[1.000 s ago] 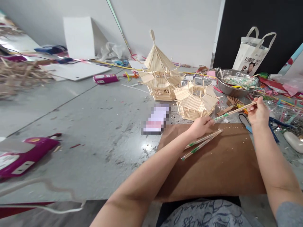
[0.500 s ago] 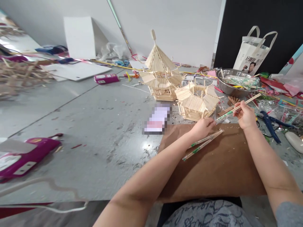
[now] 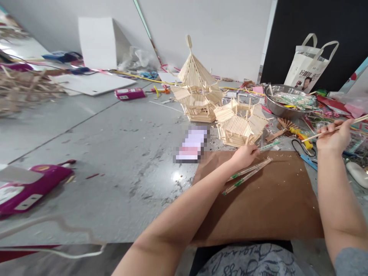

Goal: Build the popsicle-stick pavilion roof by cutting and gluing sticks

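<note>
My left hand [image 3: 245, 156] is closed on a clear wrapper with green print [image 3: 268, 146], just in front of a small hexagonal stick model [image 3: 242, 124]. At the right, my right hand [image 3: 334, 137] grips bare wooden chopsticks [image 3: 313, 137], held apart from the wrapper. Wrapped chopsticks [image 3: 244, 180] lie beneath my left hand on a brown board [image 3: 267, 207]. Behind stands a taller stick tower [image 3: 198, 96] with a pointed roof.
A phone [image 3: 192, 143] lies left of the board. Behind my right hand are a metal bowl [image 3: 287, 111] of wrapped sticks and a white bag [image 3: 306, 69]. A yellow-handled tool [image 3: 301, 137] and white mouse [image 3: 357, 174] are nearby. Purple device [image 3: 37, 188] at left.
My right hand has moved right with the chopsticks, which are now out of the wrapper. The wrapper stays in my left hand, which has barely moved. The yellow-handled tool has come into view.
</note>
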A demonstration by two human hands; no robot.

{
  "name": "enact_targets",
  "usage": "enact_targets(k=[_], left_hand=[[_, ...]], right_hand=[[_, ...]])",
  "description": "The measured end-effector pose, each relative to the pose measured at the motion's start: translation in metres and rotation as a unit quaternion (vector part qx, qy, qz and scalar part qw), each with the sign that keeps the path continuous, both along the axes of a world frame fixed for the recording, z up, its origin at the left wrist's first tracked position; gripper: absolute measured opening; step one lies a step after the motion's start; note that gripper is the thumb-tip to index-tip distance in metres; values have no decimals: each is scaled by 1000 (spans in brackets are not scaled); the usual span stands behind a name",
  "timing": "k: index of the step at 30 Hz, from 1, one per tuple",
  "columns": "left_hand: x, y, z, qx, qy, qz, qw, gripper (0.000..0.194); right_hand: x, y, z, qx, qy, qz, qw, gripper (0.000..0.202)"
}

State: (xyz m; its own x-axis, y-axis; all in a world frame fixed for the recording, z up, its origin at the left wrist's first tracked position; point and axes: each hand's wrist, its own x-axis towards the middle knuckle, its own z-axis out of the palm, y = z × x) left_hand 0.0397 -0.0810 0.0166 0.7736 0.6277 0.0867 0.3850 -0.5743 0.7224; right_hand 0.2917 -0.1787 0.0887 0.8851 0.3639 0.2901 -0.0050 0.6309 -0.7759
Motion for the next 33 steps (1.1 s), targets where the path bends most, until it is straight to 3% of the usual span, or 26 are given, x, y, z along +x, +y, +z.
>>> enact_targets(k=[3,6,7,9,11,13,15,23,25,27,30,33], left_hand=[[1,-1,-1,-10,-7,12,1000,22],[1,-2,-1,-20,-14,24,999,23],[1,-3,0,-23,-18,25,999,24],[1,-4,0,-31,-29,24,999,26],[1,-5,0,-38,-44,18,998,28],[1,-6,0,-39,-58,12,997,28],[1,-7,1,-37,-69,10,997,26],[1,-8,4,-26,-52,-4,998,27],[1,-7,3,-22,-41,-9,999,28],[0,-7,2,-18,-31,-13,999,29],[1,-6,0,-10,-21,-8,1000,28],[2,-5,-4,-5,0,19,1000,27]], right_hand=[[-18,-6,6,-39,-180,-11,983,30],[-43,-5,0,-185,-308,92,929,18],[-51,-3,-3,-242,-341,144,897,19],[-63,1,-11,-368,-416,251,793,25],[-72,5,-17,-447,-476,311,691,30],[-78,9,-21,-484,-517,311,634,25],[-80,11,-24,-510,-540,288,605,18],[-50,9,-24,-566,-520,159,620,20],[-35,8,-22,-585,-505,81,629,22],[-20,6,-20,-613,-456,-54,643,25],[-4,3,-20,-614,-360,-236,662,48],[-1,4,-23,-578,-355,-252,691,63]])
